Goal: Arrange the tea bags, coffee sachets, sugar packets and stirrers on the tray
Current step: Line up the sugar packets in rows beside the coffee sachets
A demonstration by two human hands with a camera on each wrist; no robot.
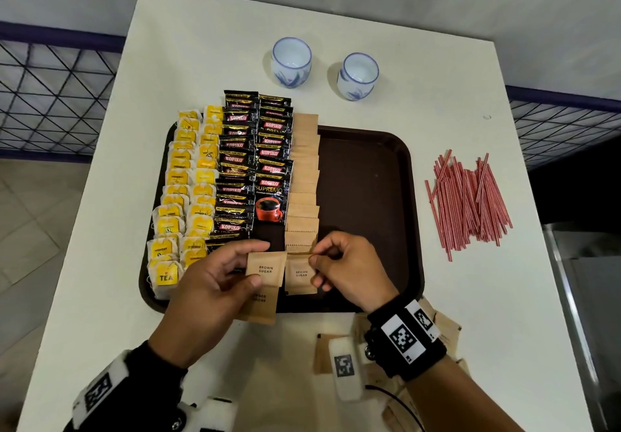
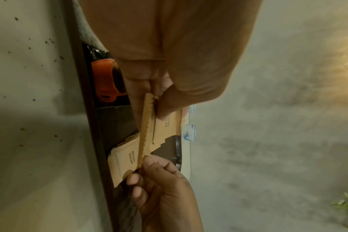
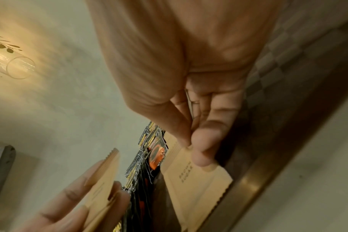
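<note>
**Sugar packets going down at the tray's near edge**

The right hand (image 1: pixel 346 268) pinches a brown sugar packet (image 1: pixel 300 273) lying at the near end of the sugar row on the tray (image 1: pixel 366 176). The left hand (image 1: pixel 215 283) grips a small stack of packets (image 1: pixel 265 272) beside it. Stirrers (image 1: pixel 467 199) lie on the desk (image 1: pixel 201 45).

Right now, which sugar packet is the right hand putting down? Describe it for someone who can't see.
On the brown tray, follow the tan sugar column to its near end. The packet there is pinched by the right hand, label showing.
</note>
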